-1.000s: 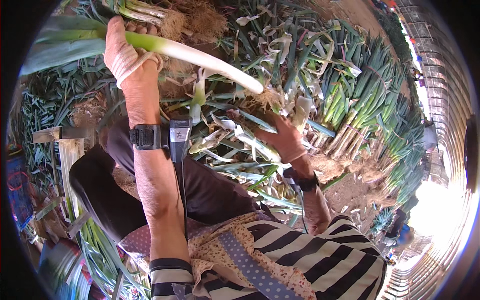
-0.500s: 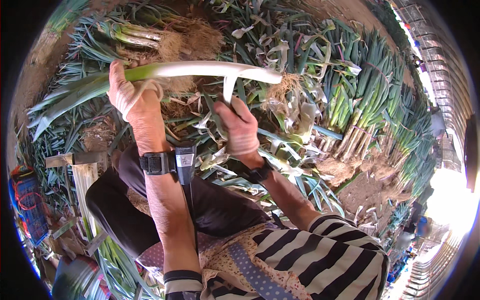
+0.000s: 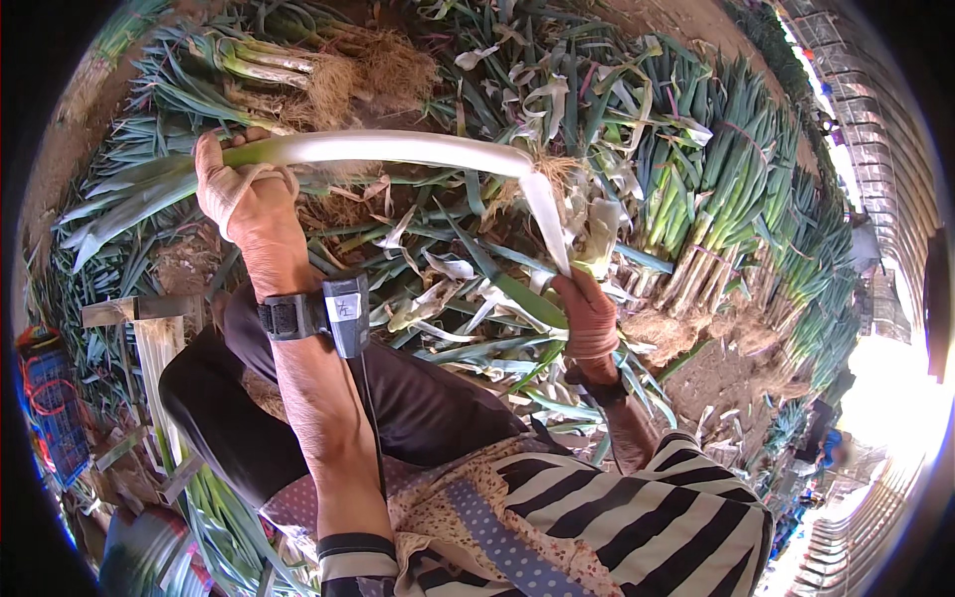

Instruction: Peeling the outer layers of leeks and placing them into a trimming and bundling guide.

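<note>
A long leek (image 3: pixel 388 146) lies level across the upper middle, green leaves to the left, white shank to the right. My left hand (image 3: pixel 247 191), with a light band around it, is closed around the leek where green turns to white. From the root end, a peeled white outer leaf (image 3: pixel 545 219) stretches down and right to my right hand (image 3: pixel 587 310), whose fingers are closed on its end. Brown roots (image 3: pixel 553 171) show behind that end. A long green leaf (image 3: pixel 522 297) also runs to my right hand; whether it is gripped, I cannot tell.
Bundled leeks (image 3: pixel 711 214) stand at the right, and more with shaggy roots (image 3: pixel 333 85) lie at the upper left. Stripped leaves (image 3: pixel 458 298) litter the ground before my knees. At the left are a metal-and-wood frame (image 3: pixel 134 310) and a blue crate (image 3: pixel 55 413).
My right hand has moved right and down, pulling the outer leaf along the shank to the root end. My left hand has shifted slightly left, still holding the leek.
</note>
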Action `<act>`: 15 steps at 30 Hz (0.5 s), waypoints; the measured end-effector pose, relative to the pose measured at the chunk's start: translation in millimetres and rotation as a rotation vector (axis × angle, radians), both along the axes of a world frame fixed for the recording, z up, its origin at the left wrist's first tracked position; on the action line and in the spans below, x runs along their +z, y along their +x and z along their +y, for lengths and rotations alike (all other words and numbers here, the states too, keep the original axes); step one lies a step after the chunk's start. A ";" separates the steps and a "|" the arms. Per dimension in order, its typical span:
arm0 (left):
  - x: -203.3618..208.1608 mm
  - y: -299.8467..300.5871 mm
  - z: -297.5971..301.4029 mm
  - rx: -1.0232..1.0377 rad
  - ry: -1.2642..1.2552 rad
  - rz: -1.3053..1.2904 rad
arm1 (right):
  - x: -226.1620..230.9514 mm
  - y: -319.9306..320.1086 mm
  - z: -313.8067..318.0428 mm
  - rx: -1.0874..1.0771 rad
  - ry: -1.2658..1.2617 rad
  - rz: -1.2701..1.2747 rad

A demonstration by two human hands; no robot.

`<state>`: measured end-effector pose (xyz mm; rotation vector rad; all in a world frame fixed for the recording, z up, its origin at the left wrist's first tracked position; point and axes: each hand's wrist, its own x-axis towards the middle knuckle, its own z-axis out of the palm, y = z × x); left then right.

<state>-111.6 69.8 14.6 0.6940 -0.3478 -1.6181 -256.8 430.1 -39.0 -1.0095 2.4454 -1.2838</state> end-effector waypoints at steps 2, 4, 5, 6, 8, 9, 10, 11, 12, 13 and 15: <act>-4.8 8.6 -7.1 0.027 -0.050 -0.036 | -3.0 -13.2 23.5 0.153 0.234 0.496; -7.8 11.5 -21.5 -0.003 -0.027 -0.002 | -34.6 -35.3 59.7 0.000 0.270 0.234; -14.3 20.8 -32.9 -0.001 -0.027 -0.002 | -43.0 -48.5 73.2 -0.006 0.349 0.280; -23.0 33.6 -44.8 -0.018 -0.072 0.051 | -46.5 -63.6 78.8 -0.063 0.544 0.158; -5.8 21.0 -21.6 0.047 -0.140 -0.004 | -36.3 -74.1 75.7 -0.066 0.924 0.360; -8.9 14.9 -21.6 0.039 -0.136 -0.002 | -29.6 -75.5 72.1 -0.074 0.930 0.357; -4.1 14.5 -22.1 -0.018 -0.095 0.109 | -23.0 -77.0 64.8 -0.152 0.795 0.422; -2.5 14.6 -23.4 -0.078 -0.047 0.218 | -12.5 -75.5 56.0 -0.230 0.665 0.482; -5.5 16.6 -28.1 -0.080 -0.133 0.190 | 8.6 -64.5 33.9 -0.204 0.425 0.459; -6.9 15.7 -29.5 -0.086 -0.134 0.189 | 22.8 -54.1 14.7 -0.191 0.194 0.536; -9.0 19.5 -31.6 -0.105 -0.302 0.315 | 38.2 -36.6 -19.2 -0.110 -0.018 0.587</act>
